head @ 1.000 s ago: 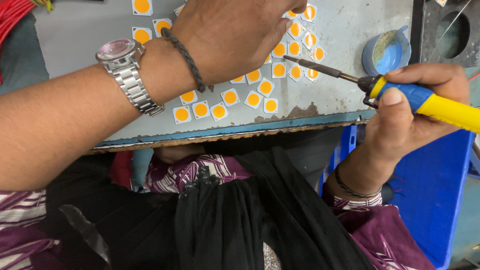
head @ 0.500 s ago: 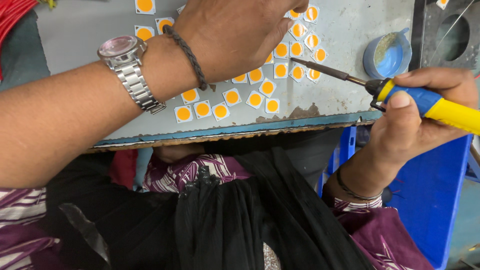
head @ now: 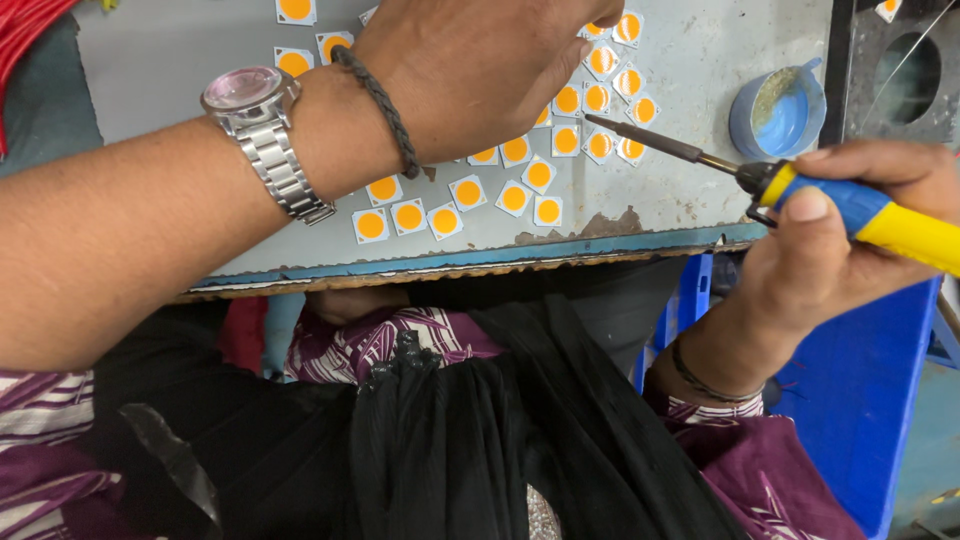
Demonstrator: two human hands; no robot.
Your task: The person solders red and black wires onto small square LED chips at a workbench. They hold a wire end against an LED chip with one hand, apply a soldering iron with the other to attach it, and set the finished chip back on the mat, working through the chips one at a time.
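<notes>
My right hand [head: 835, 250] grips a soldering iron [head: 850, 205] with a blue and yellow handle. Its thin metal tip points left over the grey worktop [head: 170, 60], just short of several small white square chips with orange round centres [head: 515, 197]. My left hand [head: 480, 70] reaches across the top from the left, knuckles up, over the chips. Its fingertips are out of view past the top edge, so whether it holds anything cannot be told. A silver wristwatch [head: 255, 130] and a dark braided band sit on that wrist.
A small blue round pot [head: 780, 110] with greyish paste stands at the worktop's right end. A dark panel with a round hole [head: 900, 75] lies beyond it. A blue plastic crate [head: 860, 380] sits below right. Red wires [head: 30, 25] show at top left.
The soldering iron and my right hand have drifted slightly right and down, drawing the tip back a little from the chips. My left hand stays over the chips.
</notes>
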